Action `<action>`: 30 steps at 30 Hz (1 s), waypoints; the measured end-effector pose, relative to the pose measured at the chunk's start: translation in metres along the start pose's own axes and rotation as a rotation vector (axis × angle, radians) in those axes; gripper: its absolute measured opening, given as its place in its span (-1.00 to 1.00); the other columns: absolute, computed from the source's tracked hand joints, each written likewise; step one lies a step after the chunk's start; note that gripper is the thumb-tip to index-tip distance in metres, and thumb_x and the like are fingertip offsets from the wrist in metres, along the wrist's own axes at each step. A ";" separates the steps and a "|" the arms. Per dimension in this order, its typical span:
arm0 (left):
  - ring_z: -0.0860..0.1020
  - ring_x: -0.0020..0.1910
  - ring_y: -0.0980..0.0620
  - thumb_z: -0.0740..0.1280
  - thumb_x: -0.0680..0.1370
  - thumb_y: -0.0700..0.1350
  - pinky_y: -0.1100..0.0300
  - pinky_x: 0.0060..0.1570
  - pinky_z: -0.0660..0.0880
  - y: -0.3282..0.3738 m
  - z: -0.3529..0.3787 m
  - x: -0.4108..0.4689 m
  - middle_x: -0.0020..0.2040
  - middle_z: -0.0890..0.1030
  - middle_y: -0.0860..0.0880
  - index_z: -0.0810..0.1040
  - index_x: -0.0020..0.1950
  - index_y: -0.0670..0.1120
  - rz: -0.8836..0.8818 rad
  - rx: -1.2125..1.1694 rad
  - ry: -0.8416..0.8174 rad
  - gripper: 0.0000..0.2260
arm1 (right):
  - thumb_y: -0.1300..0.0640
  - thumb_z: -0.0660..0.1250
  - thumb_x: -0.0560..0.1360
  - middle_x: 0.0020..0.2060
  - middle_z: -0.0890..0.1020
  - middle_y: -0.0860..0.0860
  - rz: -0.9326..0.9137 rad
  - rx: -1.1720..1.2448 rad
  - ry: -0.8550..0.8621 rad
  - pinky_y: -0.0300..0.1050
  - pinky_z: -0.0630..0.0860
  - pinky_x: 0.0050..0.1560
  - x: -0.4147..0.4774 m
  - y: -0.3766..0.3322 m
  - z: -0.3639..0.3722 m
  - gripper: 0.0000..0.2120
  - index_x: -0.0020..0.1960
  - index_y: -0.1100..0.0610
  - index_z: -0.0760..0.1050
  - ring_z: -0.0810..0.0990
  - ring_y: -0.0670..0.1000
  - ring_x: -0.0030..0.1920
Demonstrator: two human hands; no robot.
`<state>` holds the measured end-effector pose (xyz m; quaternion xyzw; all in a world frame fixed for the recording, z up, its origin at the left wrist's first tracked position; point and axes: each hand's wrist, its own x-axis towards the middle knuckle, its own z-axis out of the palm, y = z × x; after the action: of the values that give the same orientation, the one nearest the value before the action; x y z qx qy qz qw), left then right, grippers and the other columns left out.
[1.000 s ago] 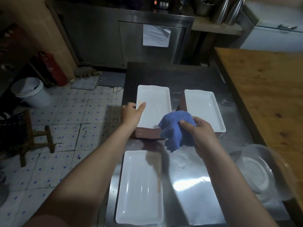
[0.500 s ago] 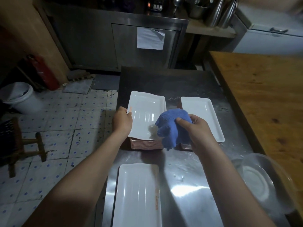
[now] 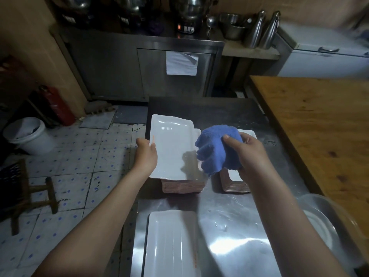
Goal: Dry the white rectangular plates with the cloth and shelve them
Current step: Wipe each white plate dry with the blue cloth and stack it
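Right stack [image 3: 235, 185] is mostly hidden behind the blue cloth [image 3: 217, 150] and the right hand [image 3: 249, 154], whose curled fingers hold the cloth bunched up. The lone plate [image 3: 171, 242] up front runs off the bottom edge. So that's two stacks on the steel table [image 3: 229, 216], too blurry to count, plus one held plate [image 3: 171, 146] over the left stack [image 3: 182, 186], with the left hand [image 3: 146, 155] gripping its left rim.

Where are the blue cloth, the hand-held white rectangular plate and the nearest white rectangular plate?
blue cloth [image 3: 215, 152]: head view, bunched middle.
hand-held white rectangular plate [image 3: 171, 146]: head view, flat centre.
nearest white rectangular plate [image 3: 171, 246]: head view, flat centre.
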<state>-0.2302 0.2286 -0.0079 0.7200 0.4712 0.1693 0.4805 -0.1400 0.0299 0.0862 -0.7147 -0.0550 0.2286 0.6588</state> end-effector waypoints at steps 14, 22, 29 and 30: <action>0.48 -0.20 0.12 0.05 0.63 -0.24 0.28 -0.21 0.46 0.012 -0.018 -0.115 -0.08 0.50 0.01 0.40 0.08 0.01 -0.104 -0.523 -0.205 -0.80 | 0.32 0.32 0.49 -0.30 0.63 0.07 0.122 0.150 -0.358 -0.16 0.52 -0.30 -0.051 -0.017 0.023 -0.90 -0.13 0.14 0.53 0.60 0.02 -0.29; 0.56 -0.27 0.01 0.07 0.65 -0.06 0.30 -0.53 0.44 0.015 -0.031 -0.141 -0.16 0.57 0.00 0.39 0.11 0.00 -0.091 -0.538 -0.121 -0.86 | 0.14 0.44 0.39 -0.13 0.59 0.03 -0.329 -0.851 -0.120 -0.16 0.32 -0.27 -0.061 0.009 0.005 -0.77 0.01 0.20 0.54 0.52 0.06 -0.11; 0.61 -0.13 0.02 0.07 0.64 0.02 0.20 -0.31 0.51 0.018 -0.021 -0.157 -0.06 0.61 0.03 0.44 0.16 0.03 -0.108 -0.519 -0.179 -0.79 | 0.08 0.27 0.54 0.07 0.53 0.11 -0.675 -1.071 -0.133 -0.13 0.34 0.08 -0.078 0.019 0.015 -0.77 0.06 0.21 0.55 0.46 0.11 0.13; 0.60 -0.16 0.06 0.07 0.64 0.01 0.24 -0.37 0.49 0.017 -0.020 -0.159 -0.08 0.60 0.05 0.45 0.16 0.03 -0.112 -0.536 -0.186 -0.79 | 0.04 0.20 0.58 0.05 0.52 0.12 -0.649 -1.113 -0.212 -0.14 0.33 0.08 -0.081 0.026 0.018 -0.74 0.01 0.23 0.54 0.46 0.12 0.13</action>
<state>-0.3144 0.1038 0.0498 0.5526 0.4027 0.1943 0.7033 -0.2249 0.0125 0.0806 -0.8697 -0.4427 0.0247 0.2170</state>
